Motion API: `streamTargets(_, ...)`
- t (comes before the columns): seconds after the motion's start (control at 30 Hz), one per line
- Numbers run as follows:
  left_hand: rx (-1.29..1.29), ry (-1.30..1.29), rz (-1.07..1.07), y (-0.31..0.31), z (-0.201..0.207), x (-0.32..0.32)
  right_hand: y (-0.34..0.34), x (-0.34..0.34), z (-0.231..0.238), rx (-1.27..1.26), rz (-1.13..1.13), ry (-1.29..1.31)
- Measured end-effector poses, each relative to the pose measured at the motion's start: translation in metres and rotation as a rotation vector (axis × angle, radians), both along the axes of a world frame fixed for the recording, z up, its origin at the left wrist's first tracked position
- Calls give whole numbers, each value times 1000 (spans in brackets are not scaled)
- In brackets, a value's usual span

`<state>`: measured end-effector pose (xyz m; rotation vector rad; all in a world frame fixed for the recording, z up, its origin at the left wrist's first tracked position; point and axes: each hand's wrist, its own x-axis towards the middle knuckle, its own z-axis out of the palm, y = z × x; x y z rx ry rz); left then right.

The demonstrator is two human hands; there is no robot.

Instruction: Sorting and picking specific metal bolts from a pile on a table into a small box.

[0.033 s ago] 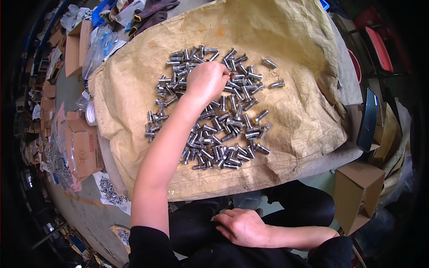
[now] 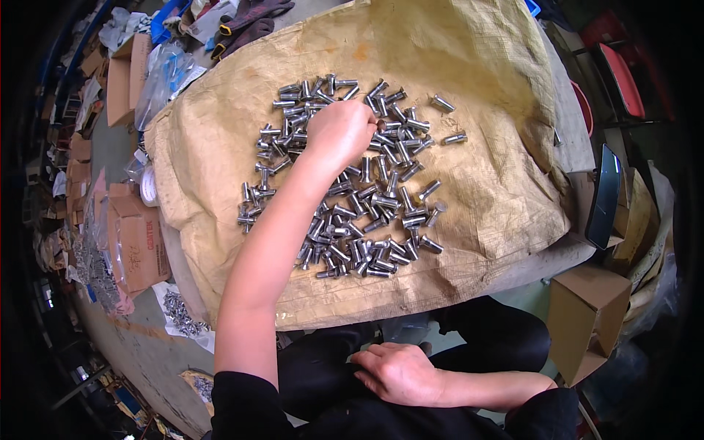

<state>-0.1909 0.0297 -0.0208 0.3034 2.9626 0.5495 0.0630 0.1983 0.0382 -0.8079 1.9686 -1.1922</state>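
On the bolts (image 2: 352, 198), near the top of the pile, the left hand (image 2: 339, 132) is curled down with its fingertips among the metal pieces; the fingers are bent inward and hidden from above, so I cannot tell whether they pinch one. Its bare forearm runs up from the lower edge across the pile. All around it the short silver bolts lie scattered in a loose heap, a few strays apart toward the upper right. They rest on a tan sack (image 2: 477, 95) spread over a table. Well below, off the table, the right hand (image 2: 396, 372) lies palm down and relaxed on the person's dark-trousered lap, holding nothing. At the left of the sack stand cardboard boxes (image 2: 136, 246) and clear plastic bags (image 2: 165, 77); dark gloves (image 2: 249, 18) lie at the top edge. Another box (image 2: 587, 312) sits at the lower right, beside a dark flat panel (image 2: 605, 194).
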Motion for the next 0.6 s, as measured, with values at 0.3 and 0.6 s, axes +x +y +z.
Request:
streamTargets(0.3, -353, -70, -139, 15, 13, -5, 2, -1, 0, -11, -15, 13)
streamTargets(0.6, 1918, -652, 150, -51, 3, 18, 6, -1, 2, 10, 8, 18)
